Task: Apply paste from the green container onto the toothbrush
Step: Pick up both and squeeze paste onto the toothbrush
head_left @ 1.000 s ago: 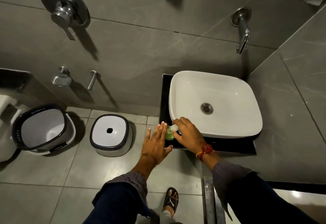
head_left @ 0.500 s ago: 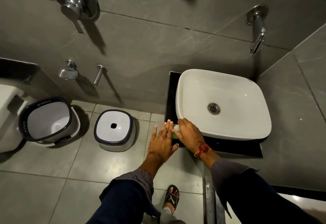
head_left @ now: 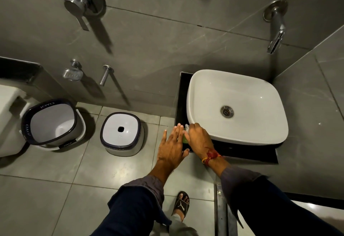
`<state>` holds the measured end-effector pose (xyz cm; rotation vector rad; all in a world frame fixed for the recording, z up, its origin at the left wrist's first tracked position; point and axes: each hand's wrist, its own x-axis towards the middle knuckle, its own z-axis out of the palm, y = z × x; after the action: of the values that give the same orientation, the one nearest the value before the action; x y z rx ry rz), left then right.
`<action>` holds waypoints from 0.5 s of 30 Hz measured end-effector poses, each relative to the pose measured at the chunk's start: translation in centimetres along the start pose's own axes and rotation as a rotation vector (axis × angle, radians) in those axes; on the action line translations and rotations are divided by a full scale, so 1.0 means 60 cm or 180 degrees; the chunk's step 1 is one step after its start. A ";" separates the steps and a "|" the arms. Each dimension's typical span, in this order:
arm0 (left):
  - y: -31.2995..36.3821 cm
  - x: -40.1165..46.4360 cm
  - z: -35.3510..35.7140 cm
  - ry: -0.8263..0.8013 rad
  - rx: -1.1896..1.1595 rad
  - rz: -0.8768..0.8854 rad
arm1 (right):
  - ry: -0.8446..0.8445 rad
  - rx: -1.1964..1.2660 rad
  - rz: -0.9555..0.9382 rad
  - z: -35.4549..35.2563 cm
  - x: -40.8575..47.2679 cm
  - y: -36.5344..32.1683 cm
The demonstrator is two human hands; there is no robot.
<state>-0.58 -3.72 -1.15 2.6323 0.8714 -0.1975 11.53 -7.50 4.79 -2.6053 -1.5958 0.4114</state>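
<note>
The green container (head_left: pixel 185 138) stands on the black counter (head_left: pixel 242 152) at the basin's front left corner; only a sliver of green and its pale top show between my hands. My right hand (head_left: pixel 198 138) is curled over its top. My left hand (head_left: pixel 172 147) lies flat against its left side, fingers straight and together. No toothbrush is visible.
A white basin (head_left: pixel 236 105) with a metal drain sits on the counter under a wall tap (head_left: pixel 276 31). On the tiled floor to the left stand a white stool (head_left: pixel 122 133) and a white bucket (head_left: pixel 52 122). My sandalled foot (head_left: pixel 180 205) is below.
The view has shifted slightly, so basin and hands sit further right in frame. Both hands stay at the green container, the left now closer against it.
</note>
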 end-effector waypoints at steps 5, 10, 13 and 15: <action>0.000 0.002 -0.001 -0.0025 0.0032 0.0006 | 0.0279 0.0757 0.0356 0.011 -0.023 0.002; 0.004 0.001 0.001 0.0008 0.0017 -0.0066 | 0.0386 0.0850 0.0419 0.013 -0.020 0.009; 0.004 -0.001 0.001 0.0025 -0.0021 -0.0045 | 0.0566 0.0882 0.0668 0.013 -0.019 0.000; 0.004 -0.002 0.000 0.0033 -0.0029 -0.0020 | 0.0618 0.0992 0.0730 0.016 -0.019 -0.005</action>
<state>-0.52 -3.93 -1.06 2.6248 0.8821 -0.1811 10.55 -8.43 4.14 -2.5021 -1.0821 0.3709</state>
